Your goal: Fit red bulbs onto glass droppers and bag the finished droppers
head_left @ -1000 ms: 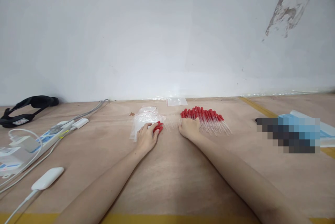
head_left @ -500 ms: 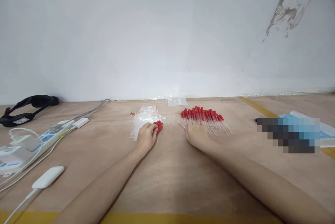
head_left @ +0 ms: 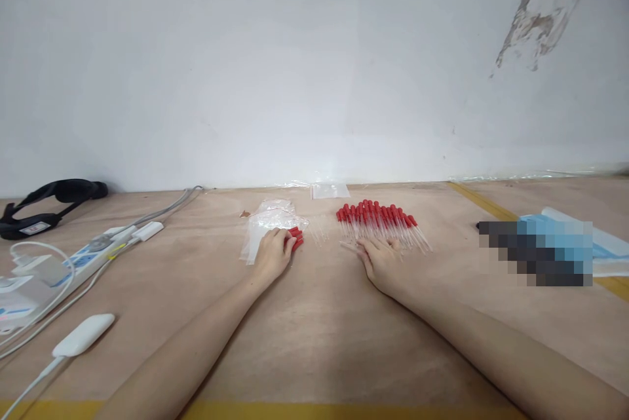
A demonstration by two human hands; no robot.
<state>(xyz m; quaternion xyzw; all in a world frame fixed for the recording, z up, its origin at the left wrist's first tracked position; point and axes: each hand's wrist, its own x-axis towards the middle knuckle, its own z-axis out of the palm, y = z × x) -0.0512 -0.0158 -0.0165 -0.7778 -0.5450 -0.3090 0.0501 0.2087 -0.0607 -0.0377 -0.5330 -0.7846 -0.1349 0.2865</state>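
left hand [head_left: 272, 255] looks closed on a few red-capped droppers [head_left: 295, 238] by the bags [head_left: 269, 222]; right hand [head_left: 382, 257] flat, empty on the dropper row [head_left: 381, 221]. pick singly, gently.

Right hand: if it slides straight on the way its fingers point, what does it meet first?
The right hand would likely meet the clear tips of the red-capped droppers; its fingertips look nearly on them, contact unclear.
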